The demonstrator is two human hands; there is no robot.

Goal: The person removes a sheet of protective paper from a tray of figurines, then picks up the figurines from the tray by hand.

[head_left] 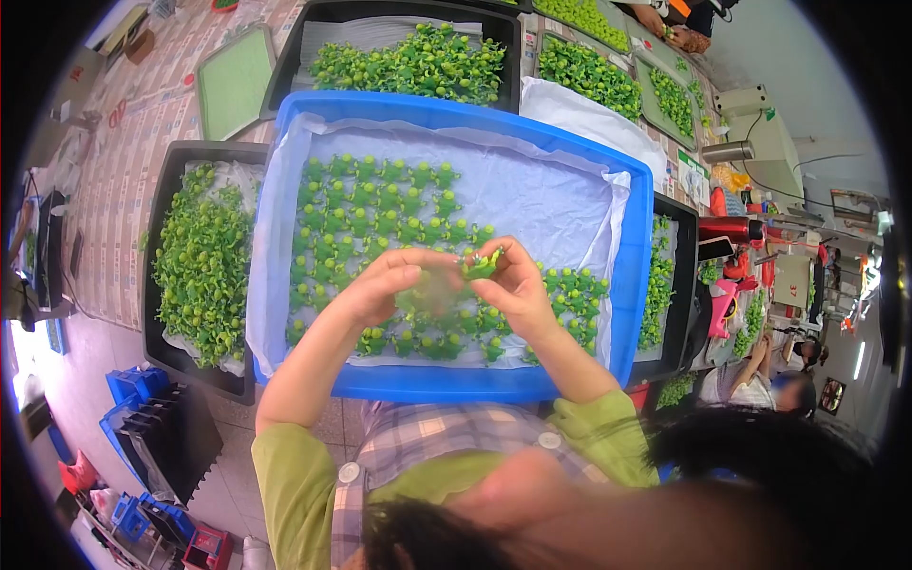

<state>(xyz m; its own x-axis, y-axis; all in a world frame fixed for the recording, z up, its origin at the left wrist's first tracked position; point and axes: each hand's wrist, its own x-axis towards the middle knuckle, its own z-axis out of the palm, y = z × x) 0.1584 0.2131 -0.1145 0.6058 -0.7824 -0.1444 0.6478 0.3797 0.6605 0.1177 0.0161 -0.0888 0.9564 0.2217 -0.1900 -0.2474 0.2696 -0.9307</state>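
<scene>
A small green leafy piece [483, 264] is pinched between the thumb and fingers of my right hand [516, 285], above the blue tray [456, 380]. My left hand [385, 282] is beside it, index finger stretched toward the piece and thumb apart. Its lower fingers are blurred, and I cannot tell whether the fingertip touches the piece. Below, on the white lining [541, 199], many similar green pieces [361, 223] with round yellow-green balls are set out in rows. Both hands hide some of the rows.
Black trays heaped with green pieces stand on the left [201, 275], behind [418, 66] and at the right [660, 285] of the blue tray. A flat green tray [236, 81] lies at the back left. Another person's hands [679, 36] are at the far right table end.
</scene>
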